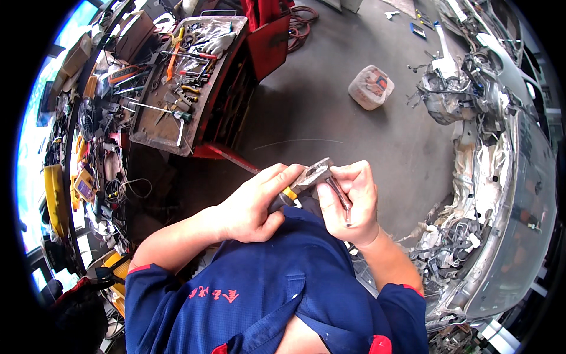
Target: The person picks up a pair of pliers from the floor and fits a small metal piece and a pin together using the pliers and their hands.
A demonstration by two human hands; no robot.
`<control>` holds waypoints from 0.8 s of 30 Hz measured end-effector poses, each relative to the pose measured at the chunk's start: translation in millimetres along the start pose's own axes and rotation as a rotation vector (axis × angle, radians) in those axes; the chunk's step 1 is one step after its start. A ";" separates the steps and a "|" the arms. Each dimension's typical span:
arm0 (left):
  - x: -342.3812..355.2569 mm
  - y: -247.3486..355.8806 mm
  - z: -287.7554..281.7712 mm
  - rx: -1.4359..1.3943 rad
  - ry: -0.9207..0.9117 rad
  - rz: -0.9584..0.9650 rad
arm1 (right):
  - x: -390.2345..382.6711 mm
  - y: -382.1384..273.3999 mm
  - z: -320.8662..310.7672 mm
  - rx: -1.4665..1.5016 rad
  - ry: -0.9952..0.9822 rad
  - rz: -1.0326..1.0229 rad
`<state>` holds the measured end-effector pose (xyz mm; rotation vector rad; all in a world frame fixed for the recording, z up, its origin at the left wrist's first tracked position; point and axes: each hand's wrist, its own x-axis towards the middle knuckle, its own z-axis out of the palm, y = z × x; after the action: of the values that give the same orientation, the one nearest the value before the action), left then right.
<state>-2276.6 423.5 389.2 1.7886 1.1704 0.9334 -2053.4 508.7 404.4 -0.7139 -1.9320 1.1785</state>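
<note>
In front of my navy shirt, my left hand point(253, 206) is closed round pliers point(311, 176) with yellow and dark grips, their steel jaws pointing up to the right. My right hand point(356, 203) pinches a slim metal piece point(341, 195), perhaps a small tool, that slants down from beside the plier jaws across my fingers. Its upper end touches or lies very near the jaws; I cannot tell if it is clamped. The lower part of the pliers is partly hidden by my left hand.
A red tool cart point(268, 35) with a tool-covered tray point(146, 133) stands at upper left, beside cluttered shelving point(56, 200). A plastic tub point(370, 88) sits on the grey floor. A partly stripped car point(501, 236) with exposed wiring lines the right side. A red hose point(300, 17) lies coiled behind the cart.
</note>
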 end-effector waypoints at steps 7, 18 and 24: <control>6.2 -4.5 -5.6 0.171 0.016 0.171 | -15.0 9.2 -3.1 1.477 -0.186 0.632; 29.1 -12.7 -19.2 0.352 -0.112 0.346 | -29.7 43.1 2.7 2.062 -0.507 0.748; -17.5 -28.9 11.4 -0.355 0.001 -0.118 | -19.2 6.5 1.5 0.557 0.064 0.445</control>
<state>-2282.3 412.3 355.8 1.4207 1.0252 1.0020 -2043.3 495.9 392.2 -0.8743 -1.3180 1.8387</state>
